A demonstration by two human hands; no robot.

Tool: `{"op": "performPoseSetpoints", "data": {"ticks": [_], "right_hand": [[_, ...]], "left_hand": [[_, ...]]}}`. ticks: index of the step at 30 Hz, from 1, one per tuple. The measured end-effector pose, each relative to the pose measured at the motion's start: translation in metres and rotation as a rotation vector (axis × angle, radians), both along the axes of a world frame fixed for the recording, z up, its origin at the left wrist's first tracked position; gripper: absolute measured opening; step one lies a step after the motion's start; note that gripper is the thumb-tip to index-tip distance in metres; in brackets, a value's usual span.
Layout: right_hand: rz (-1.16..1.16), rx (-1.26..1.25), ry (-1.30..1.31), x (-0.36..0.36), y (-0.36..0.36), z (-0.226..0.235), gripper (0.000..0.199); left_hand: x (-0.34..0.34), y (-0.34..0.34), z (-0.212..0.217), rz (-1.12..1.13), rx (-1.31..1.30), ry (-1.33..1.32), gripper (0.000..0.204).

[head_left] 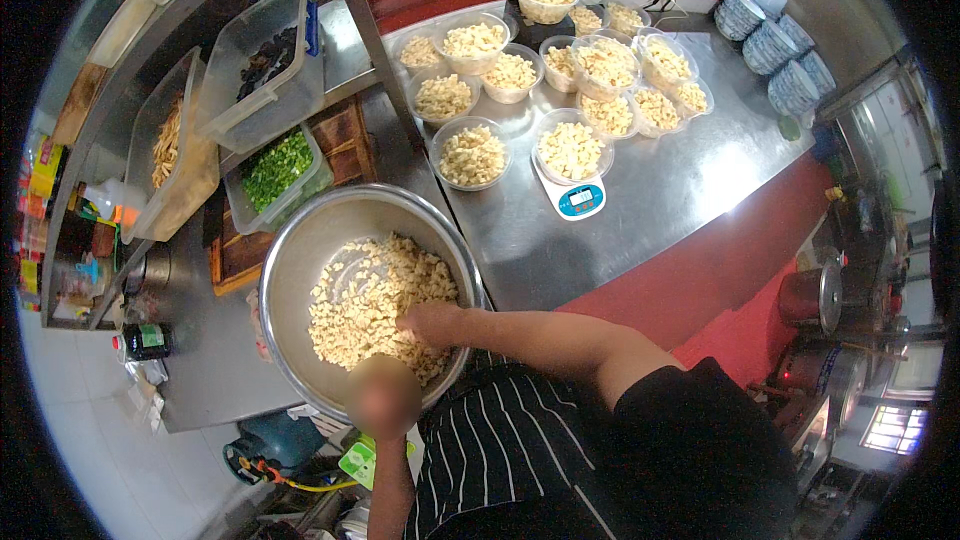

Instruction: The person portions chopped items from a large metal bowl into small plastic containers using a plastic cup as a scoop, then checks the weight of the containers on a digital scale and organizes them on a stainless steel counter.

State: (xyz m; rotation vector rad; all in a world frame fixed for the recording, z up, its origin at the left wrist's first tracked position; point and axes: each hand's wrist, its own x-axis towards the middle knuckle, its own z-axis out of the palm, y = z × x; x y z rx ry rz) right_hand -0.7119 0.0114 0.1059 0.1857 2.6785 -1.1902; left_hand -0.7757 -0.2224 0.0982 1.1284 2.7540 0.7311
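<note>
A large steel bowl (283, 240) holds a heap of small, pale, bread-like pieces (355, 285). My right hand (430, 324) reaches into it from the right, its fingers sunk among the pieces and mostly hidden. Over the bowl's near rim is my left hand (385, 398), too smeared for its fingers to show. Right of the bowl, a clear plastic tub (572, 147) of similar pieces stands on a white and blue kitchen scale (581, 200). Another filled tub (472, 153) is beside it.
Several more filled tubs (606, 62) crowd the back of the steel counter (680, 200). Stacked patterned bowls (770, 45) stand at the far right. At left are a container of chopped greens (275, 172), a clear bin of dark food (262, 70) and a dark bottle (142, 342).
</note>
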Motion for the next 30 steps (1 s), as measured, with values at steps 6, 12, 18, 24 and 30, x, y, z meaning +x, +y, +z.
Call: {"op": "performPoseSetpoints", "data": {"ticks": [6,12,18,24,30], "right_hand": [[-0.396,-0.538,-0.091,-0.006,0.025,0.026,0.038],[-1.043,-0.674,0.165,0.055,0.167,0.064,0.037],[-1.126,0.446,0.278,0.128,0.272,0.06,0.039],[-0.653,0.227,0.369,0.068,0.168,0.068,0.04],[0.157,0.429,-0.14,-0.001,0.022,-0.013,0.063]], "left_hand": [[-0.004,-0.01,-0.002,0.017,0.062,-0.008,0.025],[0.004,0.008,0.025,0.045,-0.073,-0.041,0.022],[0.003,0.012,0.028,0.013,-0.086,-0.006,0.021],[0.005,0.008,0.028,-0.037,-0.06,0.066,0.021],[0.004,0.015,0.028,-0.049,-0.077,0.084,0.023]]}}
